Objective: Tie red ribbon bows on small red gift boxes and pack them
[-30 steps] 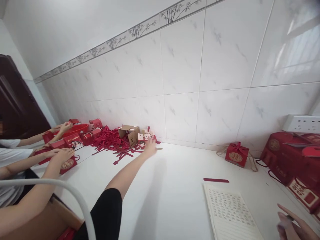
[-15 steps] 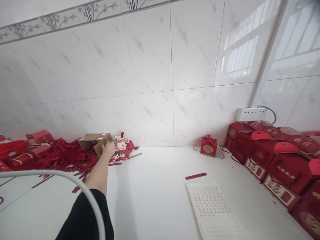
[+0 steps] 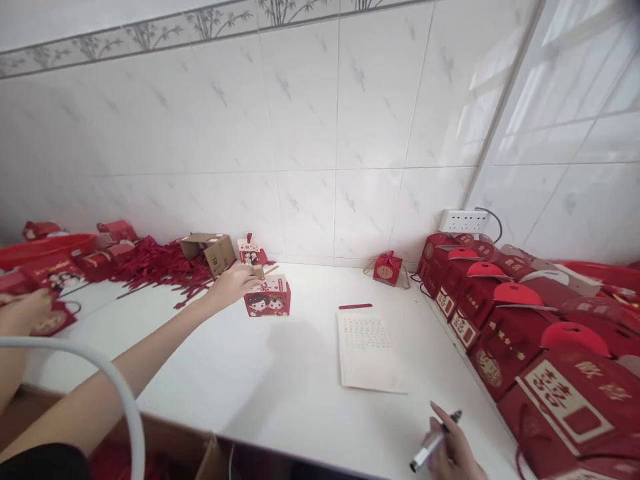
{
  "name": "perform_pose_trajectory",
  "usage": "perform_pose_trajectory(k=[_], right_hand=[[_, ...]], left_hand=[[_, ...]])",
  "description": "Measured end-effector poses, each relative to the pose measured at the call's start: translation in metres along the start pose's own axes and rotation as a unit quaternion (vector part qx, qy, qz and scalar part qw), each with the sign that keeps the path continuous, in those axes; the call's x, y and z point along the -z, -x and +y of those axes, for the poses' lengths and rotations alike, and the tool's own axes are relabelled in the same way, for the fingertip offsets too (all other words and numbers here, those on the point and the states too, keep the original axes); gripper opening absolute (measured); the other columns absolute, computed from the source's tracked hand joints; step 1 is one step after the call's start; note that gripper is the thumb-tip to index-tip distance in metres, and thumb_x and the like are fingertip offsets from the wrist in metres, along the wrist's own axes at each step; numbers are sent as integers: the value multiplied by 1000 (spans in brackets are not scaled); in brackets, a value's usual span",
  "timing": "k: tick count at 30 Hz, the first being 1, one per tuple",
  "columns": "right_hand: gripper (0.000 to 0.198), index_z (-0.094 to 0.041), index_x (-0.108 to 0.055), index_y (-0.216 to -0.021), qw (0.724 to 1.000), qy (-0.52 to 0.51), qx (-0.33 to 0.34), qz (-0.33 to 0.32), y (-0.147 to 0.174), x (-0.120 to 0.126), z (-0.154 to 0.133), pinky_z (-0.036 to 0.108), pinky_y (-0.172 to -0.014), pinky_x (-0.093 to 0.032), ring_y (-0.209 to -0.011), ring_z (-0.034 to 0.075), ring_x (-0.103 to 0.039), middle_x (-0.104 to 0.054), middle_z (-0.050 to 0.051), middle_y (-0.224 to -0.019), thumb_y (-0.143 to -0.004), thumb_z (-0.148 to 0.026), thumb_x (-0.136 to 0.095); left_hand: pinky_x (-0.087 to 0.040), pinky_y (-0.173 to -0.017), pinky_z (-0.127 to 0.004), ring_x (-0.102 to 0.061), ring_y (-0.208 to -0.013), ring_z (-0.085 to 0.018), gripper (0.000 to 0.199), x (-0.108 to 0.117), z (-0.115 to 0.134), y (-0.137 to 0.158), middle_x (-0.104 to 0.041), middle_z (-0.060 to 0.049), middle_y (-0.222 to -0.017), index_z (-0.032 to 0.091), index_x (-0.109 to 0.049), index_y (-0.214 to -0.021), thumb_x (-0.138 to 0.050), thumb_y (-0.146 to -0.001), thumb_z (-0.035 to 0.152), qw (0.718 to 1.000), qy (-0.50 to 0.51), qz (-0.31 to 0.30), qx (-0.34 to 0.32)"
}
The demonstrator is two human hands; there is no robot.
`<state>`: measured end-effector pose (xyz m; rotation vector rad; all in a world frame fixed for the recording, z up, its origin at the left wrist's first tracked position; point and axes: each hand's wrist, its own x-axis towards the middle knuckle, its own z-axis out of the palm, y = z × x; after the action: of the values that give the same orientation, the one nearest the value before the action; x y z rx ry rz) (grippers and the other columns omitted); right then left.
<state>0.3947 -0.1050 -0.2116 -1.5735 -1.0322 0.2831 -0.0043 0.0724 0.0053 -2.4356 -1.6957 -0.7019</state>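
Observation:
My left hand is stretched across the white table, its fingers closed on the top of a small red gift box with two cartoon faces on its front. Part of the box's top is hidden by the fingers. Low at the right, my right hand grips a marker pen with a dark end and a light barrel. Past this hand, toward the wall, lies an open notebook with handwritten lines. A dark red strip rests just beyond the notebook.
Red gift boxes stand in rows at the right. By the wall are a small red box, a brown cardboard box and piled red ribbons. Another person's hand is at the left. A pale curved tube crosses the foreground.
My left hand has left the cardboard box area, bringing the cartoon gift box toward me and rightward. My right hand with the marker has come into view, as has another person's hand. The view has shifted.

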Motion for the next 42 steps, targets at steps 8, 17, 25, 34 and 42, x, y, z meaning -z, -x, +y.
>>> perform_pose_trajectory(k=[8, 17, 25, 34, 42], right_hand=[[44, -14, -58, -96, 980, -70, 91, -161, -3, 17, 11, 20, -41, -43, -40, 13, -53, -57, 1, -53, -84, -54, -45], [37, -16, -53, -93, 956, -83, 49, -277, -12, 27, -3, 23, -41, -41, -40, 15, -49, -50, -2, -48, -80, -49, -44], [37, -16, -54, -93, 985, -78, -9, -153, -6, 23, -13, 24, -44, -44, -44, 15, -54, -56, 0, -55, -73, -46, -44], [38, -15, -55, -90, 986, -75, -14, -145, -3, 19, -19, 25, -43, -42, -41, 15, -51, -55, 0, -53, -72, -47, -45], [28, -17, -49, -78, 991, -88, 27, -99, 1, 13, -23, 25, -46, -45, -51, 17, -57, -58, 3, -60, -78, -45, -49]], left_hand=[[-38, -83, -36, -48, -89, -20, 17, -17, 109, 93, -57, -5, -87, 18, -64, -72, -52, -81, 26, 997, 57, 5, -57], [-28, -105, -47, -35, -122, -26, 38, -57, 129, 133, -45, -9, -123, 20, -59, -103, -45, -70, 9, 981, 152, 70, 100], [-20, -103, -60, -6, -136, -39, 75, -93, 220, 134, -12, -18, -146, 21, -27, -131, -64, -69, 40, 930, 193, 207, 234], [-28, -104, -51, -23, -132, -34, 60, -106, 192, 113, -28, -20, -131, 17, -29, -118, -59, -66, 15, 882, 294, 281, 238], [-48, -74, -32, -60, -86, -20, 22, -93, 148, 137, -61, -6, -90, 18, -52, -94, -50, -76, 30, 833, 456, 191, 247]])
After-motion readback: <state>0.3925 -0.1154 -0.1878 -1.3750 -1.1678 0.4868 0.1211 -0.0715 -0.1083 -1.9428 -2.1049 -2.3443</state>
